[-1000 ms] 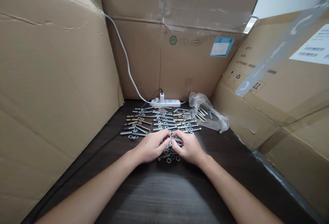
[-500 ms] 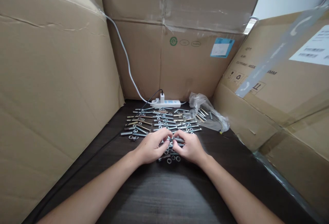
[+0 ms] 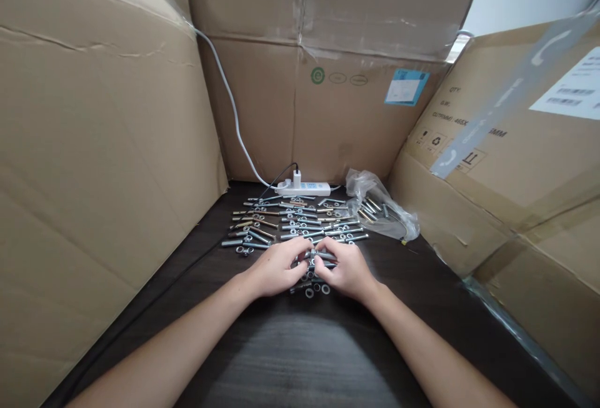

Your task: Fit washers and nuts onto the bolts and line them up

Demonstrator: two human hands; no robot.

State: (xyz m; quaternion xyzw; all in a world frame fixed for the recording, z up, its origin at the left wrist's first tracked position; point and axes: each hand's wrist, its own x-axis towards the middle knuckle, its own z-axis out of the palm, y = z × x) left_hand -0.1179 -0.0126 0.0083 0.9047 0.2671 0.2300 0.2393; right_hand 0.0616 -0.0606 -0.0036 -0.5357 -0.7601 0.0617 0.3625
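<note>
Steel glints between the fingertips of both hands: a small bolt (image 3: 313, 254) is pinched there, close above the dark tabletop (image 3: 300, 352), near the front edge of a spread of hardware. The left hand (image 3: 276, 267) curls in from the left with its fingers bent and closed on one end of the bolt; the right hand (image 3: 341, 268) mirrors it from the right, fingers likewise closed on the piece. Whether a nut or washer sits on the bolt cannot be told, since the fingers hide it.

Just below the hands lie a few loose washers (image 3: 310, 292) and short bolts. Beyond the hands, rows of bolts and washers (image 3: 295, 220) lie laid out across the table. Behind those rows sits a white power strip (image 3: 304, 189) with a plug in it, its white cable (image 3: 225, 92) running up to the left. To the right of the rows lies a crumpled clear plastic bag (image 3: 382, 211) with more bolts inside. Cardboard boxes (image 3: 328, 70) wall the table in on the left, back and right.
</note>
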